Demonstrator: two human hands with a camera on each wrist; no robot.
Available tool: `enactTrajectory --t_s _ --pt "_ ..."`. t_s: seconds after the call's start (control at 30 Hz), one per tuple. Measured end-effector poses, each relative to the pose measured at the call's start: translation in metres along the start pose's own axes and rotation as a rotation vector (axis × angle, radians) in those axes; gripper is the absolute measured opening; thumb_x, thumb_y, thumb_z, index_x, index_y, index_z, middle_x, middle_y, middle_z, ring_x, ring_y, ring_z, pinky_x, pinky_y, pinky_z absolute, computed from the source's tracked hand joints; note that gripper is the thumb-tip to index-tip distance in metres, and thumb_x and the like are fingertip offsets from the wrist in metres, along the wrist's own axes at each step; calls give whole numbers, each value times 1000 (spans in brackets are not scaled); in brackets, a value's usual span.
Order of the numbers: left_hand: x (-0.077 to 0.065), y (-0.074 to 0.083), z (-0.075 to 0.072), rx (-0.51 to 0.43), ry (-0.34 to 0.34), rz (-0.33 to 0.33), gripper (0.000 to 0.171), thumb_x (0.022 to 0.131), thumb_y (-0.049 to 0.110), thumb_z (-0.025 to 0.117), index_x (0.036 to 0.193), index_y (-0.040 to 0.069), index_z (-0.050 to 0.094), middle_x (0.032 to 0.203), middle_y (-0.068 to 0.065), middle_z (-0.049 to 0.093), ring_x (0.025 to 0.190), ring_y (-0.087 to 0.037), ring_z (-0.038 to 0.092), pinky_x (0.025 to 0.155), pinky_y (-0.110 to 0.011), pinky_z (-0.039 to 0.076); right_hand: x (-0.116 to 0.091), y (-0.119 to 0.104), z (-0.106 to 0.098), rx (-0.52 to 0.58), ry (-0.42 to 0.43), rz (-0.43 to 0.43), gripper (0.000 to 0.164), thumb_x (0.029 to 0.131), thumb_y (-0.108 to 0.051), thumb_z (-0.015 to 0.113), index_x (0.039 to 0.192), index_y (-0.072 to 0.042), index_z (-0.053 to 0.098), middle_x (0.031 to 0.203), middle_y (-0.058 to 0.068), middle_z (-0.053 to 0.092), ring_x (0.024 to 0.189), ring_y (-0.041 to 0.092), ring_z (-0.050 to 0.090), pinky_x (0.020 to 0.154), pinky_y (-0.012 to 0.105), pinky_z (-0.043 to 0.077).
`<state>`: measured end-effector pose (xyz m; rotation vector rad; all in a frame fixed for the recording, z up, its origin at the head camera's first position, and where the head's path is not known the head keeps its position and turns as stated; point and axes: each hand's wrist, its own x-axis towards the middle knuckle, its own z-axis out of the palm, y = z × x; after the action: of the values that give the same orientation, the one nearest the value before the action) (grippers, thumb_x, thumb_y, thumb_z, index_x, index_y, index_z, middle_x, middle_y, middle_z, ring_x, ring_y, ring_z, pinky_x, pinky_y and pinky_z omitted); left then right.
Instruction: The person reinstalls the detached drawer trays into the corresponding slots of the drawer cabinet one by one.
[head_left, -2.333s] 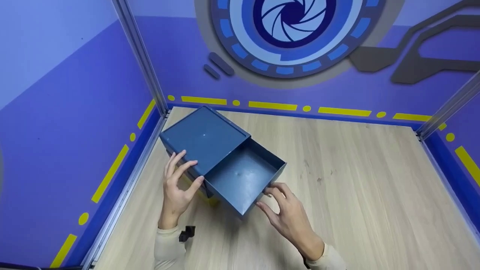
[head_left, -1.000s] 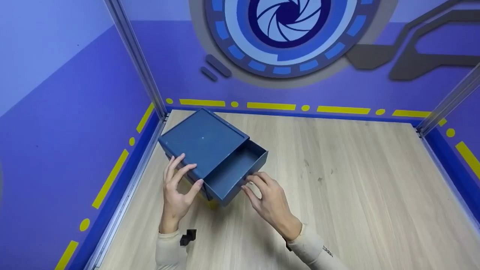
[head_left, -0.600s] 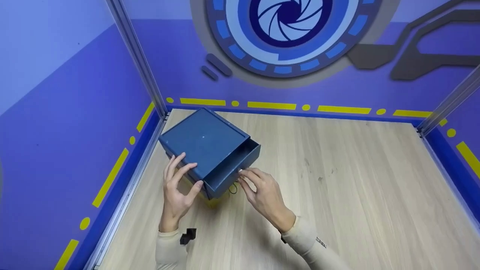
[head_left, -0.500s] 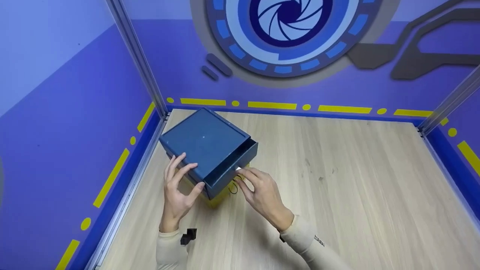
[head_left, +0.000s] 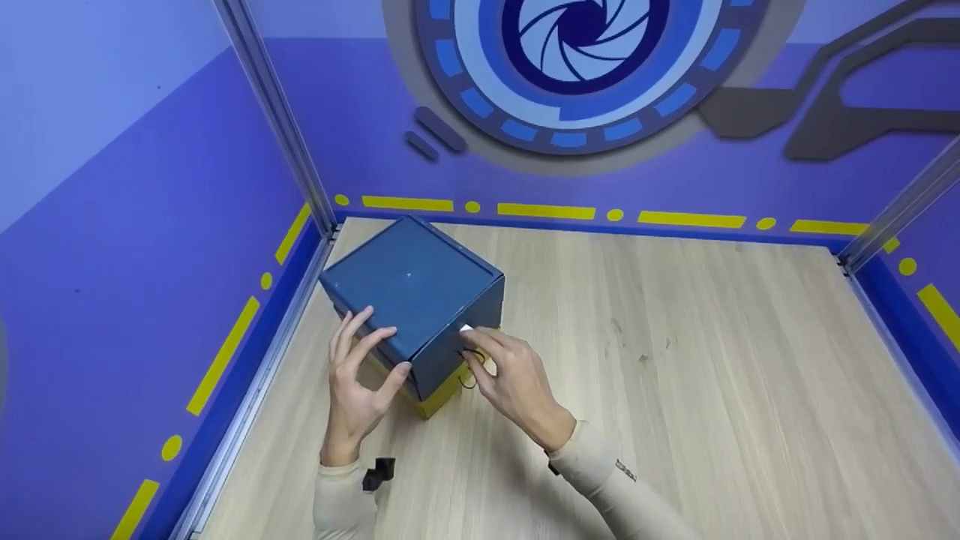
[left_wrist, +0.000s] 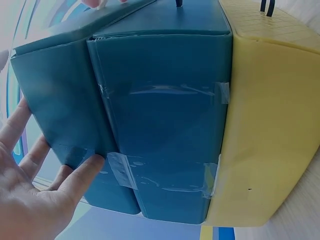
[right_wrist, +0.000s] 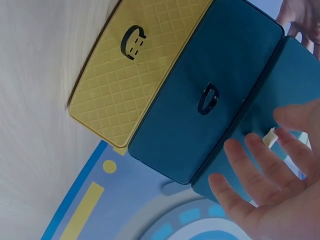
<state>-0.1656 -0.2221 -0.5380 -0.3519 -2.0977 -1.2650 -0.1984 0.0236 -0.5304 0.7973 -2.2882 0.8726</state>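
Note:
A stack of small drawer units stands at the back left of the table: a dark blue top unit (head_left: 409,274), another dark blue unit (right_wrist: 175,135) and a yellow bottom unit (left_wrist: 270,125). The top drawer (head_left: 485,304) is in, its front about flush with the casing. My left hand (head_left: 356,397) rests on the top unit's near side, fingers spread over the edge and thumb by the front corner. My right hand (head_left: 517,379) pinches the small white pull (right_wrist: 270,137) on the top drawer between thumb and index finger, the other fingers extended.
Black loop handles show on the middle unit (right_wrist: 208,100) and the yellow one. Clear tape (left_wrist: 122,170) binds the units' sides. Wooden tabletop (head_left: 712,375) extends to the right and front. Purple-blue panels (head_left: 165,225) and a metal post (head_left: 281,112) border the left.
The top drawer has slid from well out to flush with its casing. My right hand has moved left and away from me with the pull. My left hand has stayed on the unit.

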Motion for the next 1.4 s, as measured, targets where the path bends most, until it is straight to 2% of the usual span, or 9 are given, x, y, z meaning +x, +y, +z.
enactTrajectory --t_s 0.4,0.6,0.7,0.8,0.87,0.93,1.1,1.3,1.4 --pt "0 1 1 15 -3 -26 45 82 15 85 126 15 77 158 -20 53 157 -52 29 119 -83 16 4 -1 1 7 -24 16 32 94 -15 82 126 -11 78 119 5 80 106 22 79 90 42 64" --pt "0 2 5 33 9 -20 44 82 19 86 126 18 77 158 -16 54 157 -48 32 120 -81 19 12 18 -14 155 -77 -6 27 98 -15 77 124 -6 77 121 10 80 112 25 77 97 39 62" --pt "-1 3 7 46 12 -18 44 83 20 85 126 19 77 159 -15 54 157 -48 32 120 -80 20 22 33 -26 212 -38 45 30 100 -16 75 128 -4 74 122 12 78 111 27 76 96 39 62" --pt "-1 6 5 62 9 -31 43 84 20 84 127 18 76 160 -16 53 158 -49 31 120 -81 20 35 44 -38 217 -30 113 40 102 -21 72 139 -7 67 136 14 71 115 30 72 95 44 62" --pt "-2 10 2 76 -1 -53 43 86 19 84 128 17 74 163 -15 50 158 -49 30 120 -81 22 43 49 -44 218 -74 141 48 105 -27 70 149 -11 60 147 14 63 120 31 70 97 47 61" --pt "-3 17 0 90 -9 -76 43 88 18 83 130 16 73 165 -15 47 157 -48 33 119 -79 27 52 52 -49 236 -135 151 53 106 -31 67 155 -14 54 159 14 53 132 34 65 106 52 56" --pt "-4 34 2 150 -11 -143 46 91 19 83 133 10 68 169 -17 41 152 -47 43 115 -72 41 70 56 -55 262 -277 178 61 107 -40 64 162 -20 47 170 10 41 154 35 46 121 60 42" --pt "-4 49 13 194 21 -249 62 93 26 82 148 10 59 174 -20 29 153 -48 41 114 -72 42 87 59 -50 321 -439 182 68 105 -49 63 164 -22 43 173 7 36 159 31 38 122 61 41" --pt "-5 50 17 194 26 -273 63 93 28 82 149 11 59 175 -20 26 152 -49 42 112 -72 44 90 61 -46 347 -479 173 65 104 -51 65 160 -22 50 173 7 38 159 30 38 118 59 46"
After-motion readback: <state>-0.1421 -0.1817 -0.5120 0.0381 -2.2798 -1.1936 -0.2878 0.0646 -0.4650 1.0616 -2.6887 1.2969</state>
